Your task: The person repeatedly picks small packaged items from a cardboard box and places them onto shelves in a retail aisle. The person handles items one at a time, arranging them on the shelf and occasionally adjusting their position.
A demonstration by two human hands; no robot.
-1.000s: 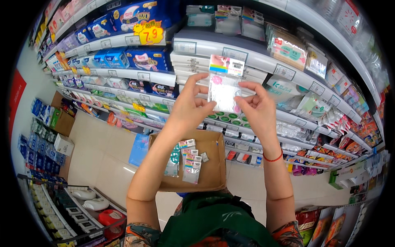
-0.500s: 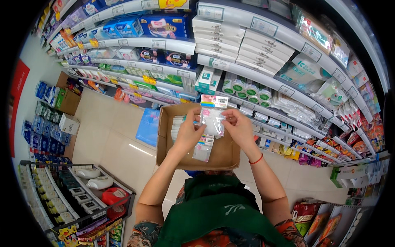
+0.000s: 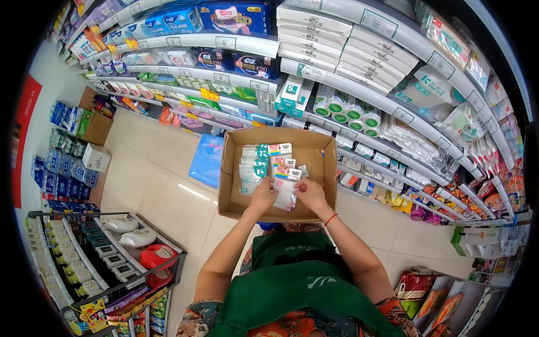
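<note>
An open brown cardboard box (image 3: 323,163) stands in front of my apron, with several flat clear packets (image 3: 251,171) lying in its left half. More packets with white and pink header cards (image 3: 280,149) lie in the middle, overlapping. My left hand (image 3: 263,196) reaches into the box and pinches the left side of a clear packet (image 3: 284,186) with a header card. At that packet's right edge are the closed fingertips of my right hand (image 3: 311,195), which has a red cord on its wrist. The packet's contents look white, too blurred to name.
Shop shelves (image 3: 337,73) with boxed and bagged goods rise beyond the box. A blue flat package (image 3: 206,162) lies on the tiled floor to its left. A wire-edged display rack (image 3: 106,264) with bottles stands at lower left, another rack (image 3: 449,297) at lower right.
Both hands have lowered the packet from above the box's far edge down onto the packets inside. The view has shifted slightly, and more of the box's contents show.
</note>
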